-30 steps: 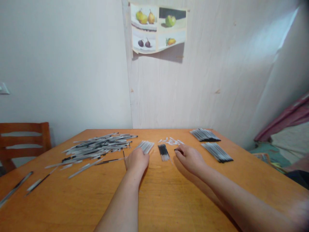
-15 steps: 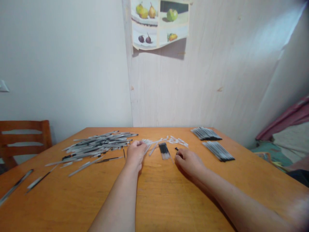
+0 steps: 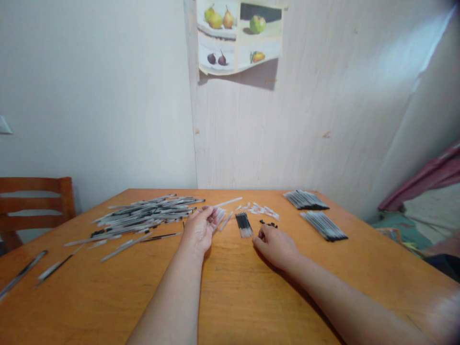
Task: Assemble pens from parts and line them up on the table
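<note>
Near the table's middle, my left hand (image 3: 201, 230) pinches a clear pen tube (image 3: 230, 201) that points up to the right. Beside its fingers lie more clear tubes (image 3: 225, 221). A row of black-filled refills (image 3: 244, 224) lies just left of my right hand (image 3: 275, 244). That hand is low over the table with its fingers curled together, and whatever is between them is too small to make out. Small black pieces (image 3: 270, 224) lie just beyond its knuckles. Short white caps (image 3: 264, 210) are scattered behind the refills.
A large heap of pens (image 3: 147, 215) covers the left back of the wooden table (image 3: 237, 306). Two neat rows of pens, a back one (image 3: 306, 199) and a front one (image 3: 324, 225), lie at the right. A wooden chair (image 3: 36, 201) stands at the left.
My left hand has turned palm up a little, and a tube now sticks out from its fingers. My right hand has shifted slightly left and nearer the refills, uncovering the black pieces.
</note>
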Motion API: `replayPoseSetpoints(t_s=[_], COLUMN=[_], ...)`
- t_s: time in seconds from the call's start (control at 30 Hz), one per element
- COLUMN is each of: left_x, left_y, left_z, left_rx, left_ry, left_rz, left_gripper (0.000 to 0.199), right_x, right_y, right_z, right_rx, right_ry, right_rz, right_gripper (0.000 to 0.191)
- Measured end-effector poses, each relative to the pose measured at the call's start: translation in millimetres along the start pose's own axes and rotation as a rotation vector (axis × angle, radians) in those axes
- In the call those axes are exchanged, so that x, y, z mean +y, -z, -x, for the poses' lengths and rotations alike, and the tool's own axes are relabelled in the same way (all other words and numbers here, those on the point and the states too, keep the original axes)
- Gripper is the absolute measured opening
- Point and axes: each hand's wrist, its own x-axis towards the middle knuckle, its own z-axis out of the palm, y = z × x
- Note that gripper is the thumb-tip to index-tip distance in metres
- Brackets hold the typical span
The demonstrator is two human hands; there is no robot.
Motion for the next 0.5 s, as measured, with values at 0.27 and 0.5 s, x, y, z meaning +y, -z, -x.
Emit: replayPoseSetpoints(t_s=[0.27, 0.5], left_x=[1.8, 1.7], left_y=[-3.4, -7.8], left_z=[2.5, 3.9], left_rx=[0.053, 0.133], left_ry=[0.084, 0.168], left_rz=[0.095, 0.148], left_gripper=[0.007, 0.009], right_x=[-7.7, -3.0], right_y=[-3.2, -3.5], right_z=[-5.5, -10.8], right_rx=[-0.034, -0.071], right_ry=[-0.036, -0.051], right_rz=[0.069, 0.057], right_gripper=[0.027, 0.028])
